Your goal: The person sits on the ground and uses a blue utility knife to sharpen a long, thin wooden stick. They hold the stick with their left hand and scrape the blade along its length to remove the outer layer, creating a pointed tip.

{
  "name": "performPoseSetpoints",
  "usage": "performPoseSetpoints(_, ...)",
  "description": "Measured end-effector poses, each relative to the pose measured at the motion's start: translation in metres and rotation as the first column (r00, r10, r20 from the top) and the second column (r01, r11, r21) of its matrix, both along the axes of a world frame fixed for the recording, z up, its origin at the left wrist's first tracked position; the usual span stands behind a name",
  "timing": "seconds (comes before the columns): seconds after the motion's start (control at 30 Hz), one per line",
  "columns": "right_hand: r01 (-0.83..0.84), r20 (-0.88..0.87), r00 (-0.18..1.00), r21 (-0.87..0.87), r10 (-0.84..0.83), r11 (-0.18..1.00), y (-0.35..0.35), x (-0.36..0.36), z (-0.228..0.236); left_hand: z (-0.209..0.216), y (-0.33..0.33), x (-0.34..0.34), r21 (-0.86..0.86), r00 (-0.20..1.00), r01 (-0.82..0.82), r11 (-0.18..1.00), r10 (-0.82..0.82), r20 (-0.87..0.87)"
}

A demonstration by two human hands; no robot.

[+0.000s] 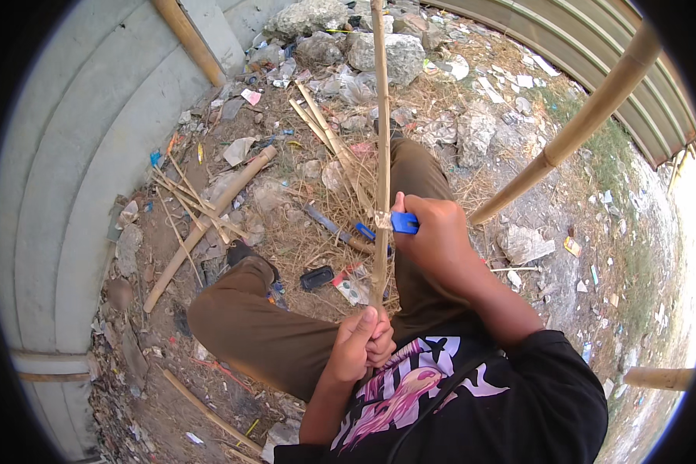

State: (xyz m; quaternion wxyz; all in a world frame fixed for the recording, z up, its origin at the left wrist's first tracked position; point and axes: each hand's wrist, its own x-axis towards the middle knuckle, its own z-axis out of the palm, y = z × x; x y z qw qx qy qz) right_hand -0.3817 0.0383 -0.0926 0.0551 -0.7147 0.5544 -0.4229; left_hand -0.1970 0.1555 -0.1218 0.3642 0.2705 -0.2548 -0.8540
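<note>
My left hand [365, 340] is closed around the lower end of a long split bamboo strip [382, 155], close to my shirt. The strip stands nearly upright in front of me and runs past the top of the view. In my right hand [438, 232] is a blue-handled cutter knife [404, 223], pressed across the strip at about mid-length. Where they meet, a pale patch or shaving [383, 220] shows; the blade itself is hard to make out. A second blue piece [365, 231] appears just left of the strip, and I cannot tell whether it belongs to the knife.
Between my legs lie a blade-like tool [326, 221], a black case [315, 278] and straw-like shavings. Split bamboo pieces [317, 124] and a thick pole [209, 228] rest ahead and left. A slanting bamboo post [564, 139] stands right; rocks [387, 58] and litter lie beyond.
</note>
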Motion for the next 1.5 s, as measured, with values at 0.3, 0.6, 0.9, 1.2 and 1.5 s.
performPoseSetpoints(0.3,-0.329,-0.146,0.934,0.011,0.327,0.944,0.032,0.001,-0.021,0.0,0.001,0.007,-0.019,0.995,-0.065,0.998,0.064,-0.079)
performPoseSetpoints(0.6,-0.15,-0.094,0.984,0.05,0.154,0.987,-0.004,-0.008,0.011,-0.001,0.004,0.003,-0.051,0.999,-0.038,0.998,0.037,-0.02)
performPoseSetpoints(0.9,-0.264,-0.19,0.944,0.055,0.27,0.963,0.038,0.008,-0.026,-0.002,0.002,0.008,-0.037,0.996,-0.082,0.996,0.081,-0.04)
performPoseSetpoints(1.2,-0.219,-0.157,0.967,-0.098,0.202,0.971,0.03,0.017,-0.027,-0.003,0.001,0.012,-0.032,0.994,-0.048,0.998,0.045,-0.099)
performPoseSetpoints(1.5,-0.223,-0.132,0.97,-0.138,0.205,0.965,0.024,0.024,-0.027,-0.003,0.001,0.014,-0.037,0.99,-0.077,0.996,0.072,-0.118)
